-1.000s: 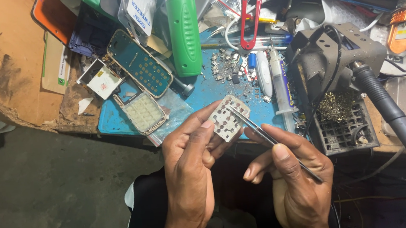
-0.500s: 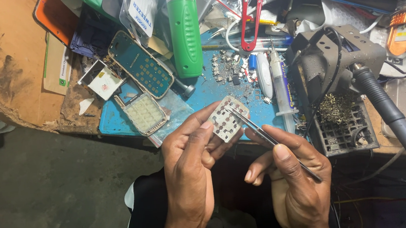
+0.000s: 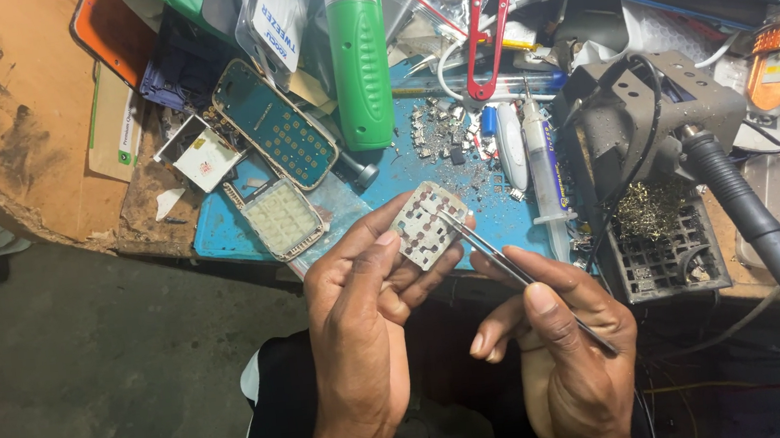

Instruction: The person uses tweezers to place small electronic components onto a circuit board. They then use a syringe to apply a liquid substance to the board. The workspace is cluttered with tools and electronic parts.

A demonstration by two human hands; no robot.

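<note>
Nearest to me, my left hand (image 3: 364, 338) is closed around a small pale keypad membrane (image 3: 424, 225), thumb and fingers pinching its lower edge so its dotted face tilts up toward the camera. Just beside it, my right hand (image 3: 559, 356) is closed in a pen grip on slim metal tweezers (image 3: 511, 269). Their long axis runs from my right palm up and left, and the tips touch the right edge of the membrane. So the piece lies up and left of my right hand, directly above my left, which is the nearer of the two to it. Both hang just off the near edge of the worktop (image 3: 5, 143).

Beyond them lies a blue mat (image 3: 386, 176) with a phone keypad frame (image 3: 282, 219), a bare phone chassis (image 3: 276, 125) and scattered small parts. Farther back stand a green cylindrical tool (image 3: 358, 53), red-handled snips (image 3: 483, 26), and at right a soldering stand (image 3: 650, 124).
</note>
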